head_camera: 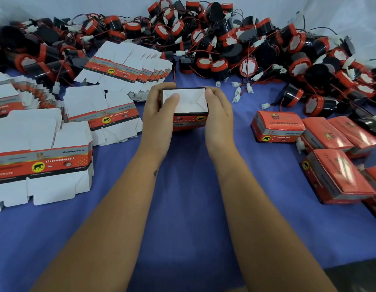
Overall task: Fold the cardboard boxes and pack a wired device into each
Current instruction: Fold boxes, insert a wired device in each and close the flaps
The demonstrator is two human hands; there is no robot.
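Box [186, 111], red with white folded flaps facing up, sits mid-table on the blue cloth [182, 207]; left hand [159, 114] grips its left side, thumb on the flaps; right hand [217, 116] clasps the right side; whether anything is inside is unclear; flat boxes [41, 163] lie left, packed boxes [277, 129] right, wired devices [225, 45] heaped behind.

A blue cloth [182, 207] covers the work surface from the near edge to the far side, creased in places. Behind it hangs a pale, whitish backdrop [66, 7], and a dark patch [355, 277] shows at the cloth's lower right corner.
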